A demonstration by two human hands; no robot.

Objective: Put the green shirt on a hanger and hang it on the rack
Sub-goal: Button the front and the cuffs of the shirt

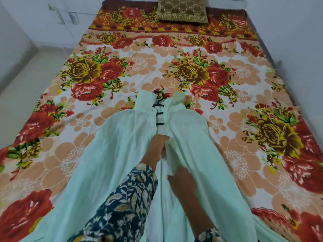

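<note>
The pale green shirt lies face up on the bed, collar pointing away from me, front placket partly apart. A black hanger sits inside it; only its hook and middle bars show in the neck opening. My left hand pinches the edges of the placket below the neck opening. My right hand rests flat, fingers spread, on the shirt's right front panel lower down. No rack is in view.
The bed carries a floral sheet in red, orange and white. A brown-gold pillow lies at its far end. White walls surround the bed, and a strip of pale floor runs along the left.
</note>
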